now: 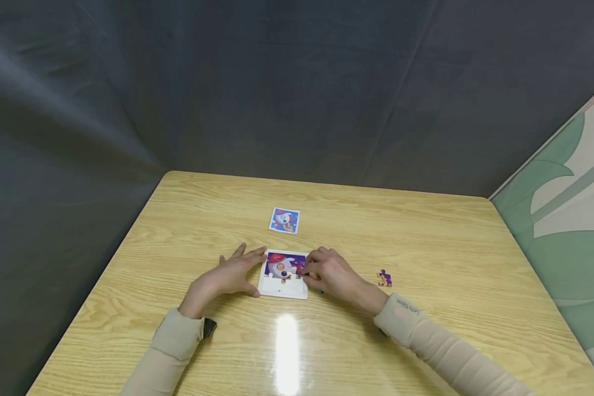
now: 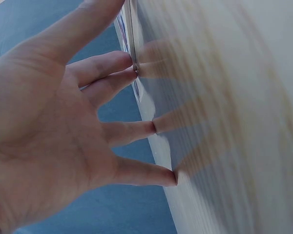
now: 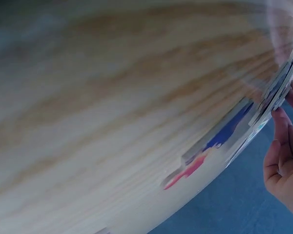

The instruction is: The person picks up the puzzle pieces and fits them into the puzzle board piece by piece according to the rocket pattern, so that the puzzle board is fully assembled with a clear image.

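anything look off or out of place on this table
Nothing stands out as spilled or damaged. A loose puzzle piece lies right of the white tray, but that seems ordinary: much of the tray's near part is bare.

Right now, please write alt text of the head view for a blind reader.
A bare left hand touches the left side of a partly filled white jigsaw tray; the bare right hand touches its right side. On the yellowish wooden table, a blue square card lies beyond it, a purple and orange jigsaw piece to the right.
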Available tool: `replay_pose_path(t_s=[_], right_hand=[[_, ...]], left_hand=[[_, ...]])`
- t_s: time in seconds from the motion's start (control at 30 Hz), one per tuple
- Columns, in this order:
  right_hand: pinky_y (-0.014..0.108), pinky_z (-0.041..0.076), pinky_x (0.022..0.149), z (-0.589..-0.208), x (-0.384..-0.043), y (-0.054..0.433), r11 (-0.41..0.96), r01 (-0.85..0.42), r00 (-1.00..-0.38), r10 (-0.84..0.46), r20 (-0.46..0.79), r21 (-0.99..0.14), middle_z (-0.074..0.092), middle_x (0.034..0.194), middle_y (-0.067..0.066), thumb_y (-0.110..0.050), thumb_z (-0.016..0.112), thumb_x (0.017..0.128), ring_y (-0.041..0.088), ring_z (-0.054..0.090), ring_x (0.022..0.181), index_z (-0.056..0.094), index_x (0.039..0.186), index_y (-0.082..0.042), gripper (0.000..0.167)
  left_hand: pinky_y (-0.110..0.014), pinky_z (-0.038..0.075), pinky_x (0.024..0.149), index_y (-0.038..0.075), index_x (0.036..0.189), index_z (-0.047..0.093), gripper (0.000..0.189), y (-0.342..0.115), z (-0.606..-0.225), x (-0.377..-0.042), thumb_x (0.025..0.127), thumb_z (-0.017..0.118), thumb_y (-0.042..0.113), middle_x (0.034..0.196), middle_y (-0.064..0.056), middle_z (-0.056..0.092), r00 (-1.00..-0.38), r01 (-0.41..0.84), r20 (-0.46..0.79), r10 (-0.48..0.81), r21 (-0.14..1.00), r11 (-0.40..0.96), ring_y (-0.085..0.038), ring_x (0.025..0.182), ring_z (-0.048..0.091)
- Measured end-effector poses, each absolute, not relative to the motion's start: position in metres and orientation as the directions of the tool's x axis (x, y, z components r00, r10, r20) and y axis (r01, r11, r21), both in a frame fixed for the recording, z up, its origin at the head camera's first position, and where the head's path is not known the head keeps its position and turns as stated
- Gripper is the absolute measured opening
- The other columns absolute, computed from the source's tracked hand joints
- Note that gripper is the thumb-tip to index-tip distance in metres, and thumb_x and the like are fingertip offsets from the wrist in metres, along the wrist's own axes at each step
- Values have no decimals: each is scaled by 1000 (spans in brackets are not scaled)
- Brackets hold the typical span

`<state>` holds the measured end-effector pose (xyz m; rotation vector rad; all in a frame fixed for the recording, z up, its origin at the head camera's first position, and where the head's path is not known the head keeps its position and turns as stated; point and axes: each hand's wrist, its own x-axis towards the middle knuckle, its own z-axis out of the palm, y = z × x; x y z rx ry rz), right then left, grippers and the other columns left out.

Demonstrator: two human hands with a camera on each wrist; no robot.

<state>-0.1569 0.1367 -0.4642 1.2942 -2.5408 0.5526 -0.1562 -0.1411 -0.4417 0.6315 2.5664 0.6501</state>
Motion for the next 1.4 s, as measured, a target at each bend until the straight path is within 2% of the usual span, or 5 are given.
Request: replay_pose_path(t_s=[0.43, 0.97, 1.4], right_hand=[[26, 48, 70, -465, -157, 133, 500, -839, -543, -741, 395, -216, 68, 93, 2, -17, 76, 81, 15, 57, 83, 77, 92, -12, 12], [26, 45, 68, -466, -155, 124, 549, -806, -592, -731, 341, -222, 67, 93, -1, -22, 75, 84, 12, 54, 83, 76, 92, -14, 12], [26, 46, 70, -464, -155, 123, 551, -818, -571, -743, 349, -163, 67, 92, 0, -20, 75, 82, 13, 54, 83, 76, 91, -14, 10]], left_hand=[[-83, 3, 93, 8, 147, 39, 87, -142, -442, -156, 74, 82, 26, 159, -5, 22, -809, 329, -273, 521, 524, 786, -46, 143, 3], [-84, 4, 93, 8, 147, 40, 86, -142, -443, -156, 74, 82, 26, 158, -5, 23, -808, 334, -265, 527, 531, 779, -47, 143, 4], [-84, 5, 93, 7, 147, 40, 86, -142, -441, -156, 75, 82, 28, 159, -5, 23, -807, 334, -270, 525, 524, 784, -47, 143, 4]])
